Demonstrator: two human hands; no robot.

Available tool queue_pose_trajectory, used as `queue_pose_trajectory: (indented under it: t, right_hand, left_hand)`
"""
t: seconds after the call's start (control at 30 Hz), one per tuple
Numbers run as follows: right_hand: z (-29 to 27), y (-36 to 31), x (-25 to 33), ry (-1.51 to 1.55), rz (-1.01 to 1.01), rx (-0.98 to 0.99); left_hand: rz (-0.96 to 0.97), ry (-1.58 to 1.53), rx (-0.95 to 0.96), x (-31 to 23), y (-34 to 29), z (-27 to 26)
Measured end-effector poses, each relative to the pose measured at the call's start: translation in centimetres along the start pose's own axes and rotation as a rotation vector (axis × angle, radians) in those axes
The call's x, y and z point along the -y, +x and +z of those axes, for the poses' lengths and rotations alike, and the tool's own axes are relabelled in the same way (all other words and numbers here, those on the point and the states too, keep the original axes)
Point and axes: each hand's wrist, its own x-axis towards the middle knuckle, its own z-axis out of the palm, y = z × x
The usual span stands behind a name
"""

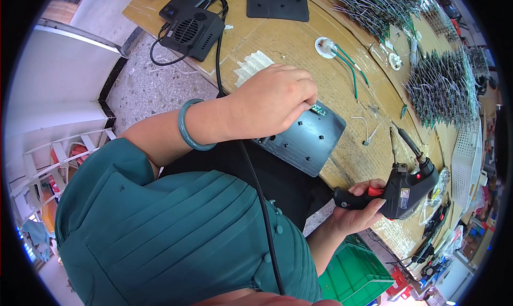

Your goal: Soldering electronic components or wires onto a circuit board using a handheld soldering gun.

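My left hand (pixel 272 100), with a bangle at the wrist, is closed over a black plate (pixel 323 156) with small raised pegs. Its fingertips pinch a small green circuit board (pixel 319 110) at the plate's far edge; the hand covers part of the board. In my right hand (pixel 357 210) is a black soldering gun (pixel 409 186) with a red trigger and a lit red light, my fingers wrapped round its handle. The gun's tip points away over the table, apart from the board. A small part with thin white wires (pixel 366 142) lies between plate and gun.
Dense bundles of wired circuit boards (pixel 441 87) stand at the far right. A white disc with green wires (pixel 325 47) lies beyond my left hand. A black fan unit (pixel 193 34) sits at the table's left edge; a black cable (pixel 259 191) crosses my front. A green crate (pixel 355 274) is below.
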Motion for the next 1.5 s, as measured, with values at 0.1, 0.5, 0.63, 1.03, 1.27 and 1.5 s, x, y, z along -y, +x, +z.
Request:
queue_pose_trajectory:
  t: [0.1, 0.5, 0.63, 1.03, 1.27, 1.5]
  right_hand:
    - [0.05, 0.01, -0.18, 0.021, 0.003, 0.011]
    - [-0.28, 0.07, -0.22, 0.026, 0.003, 0.021]
    - [-0.08, 0.07, -0.17, 0.021, -0.006, 0.005]
    - [-0.13, 0.07, -0.16, 0.018, 0.017, -0.014]
    - [-0.02, 0.07, -0.04, 0.018, 0.018, -0.001]
    - [-0.03, 0.07, -0.14, 0.014, 0.014, -0.006]
  left_hand:
    - [-0.103, -0.04, 0.025, 0.14, 0.06, -0.08]
    - [-0.082, -0.064, 0.019, 0.07, 0.06, -0.1]
    - [-0.056, -0.03, 0.01, -0.05, -0.02, -0.01]
    - [-0.049, -0.015, -0.011, -0.05, 0.05, 0.12]
    - [-0.077, -0.064, 0.003, 0.2, 0.07, 0.07]
    - [-0.05, -0.032, 0.01, 0.11, 0.07, 0.09]
